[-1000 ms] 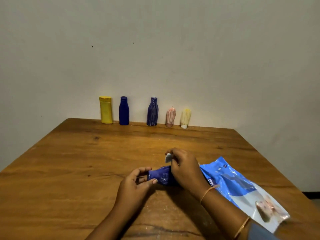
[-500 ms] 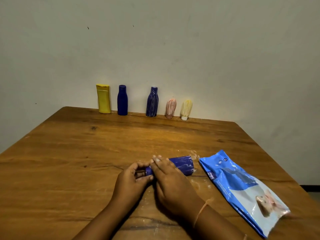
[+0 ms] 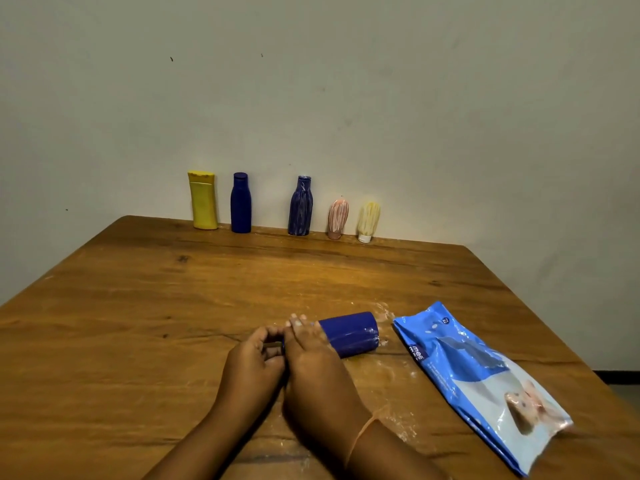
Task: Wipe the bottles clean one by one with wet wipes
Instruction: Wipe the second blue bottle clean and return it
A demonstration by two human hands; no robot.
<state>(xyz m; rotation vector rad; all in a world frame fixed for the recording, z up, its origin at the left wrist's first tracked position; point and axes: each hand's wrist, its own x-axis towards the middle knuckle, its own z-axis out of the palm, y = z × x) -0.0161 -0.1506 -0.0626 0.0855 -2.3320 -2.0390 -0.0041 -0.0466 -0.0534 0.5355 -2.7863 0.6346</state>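
Now right hand (image 3: 311,372) slid neckward, bottle (image 3: 349,332) barer

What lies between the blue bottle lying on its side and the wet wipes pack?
Nothing solid: the head view shows only a narrow strip of table with whitish smears between the blue bottle and the wet wipes pack.

"mee" on blue wipes pack (image 3: 460,362), rest unreadable
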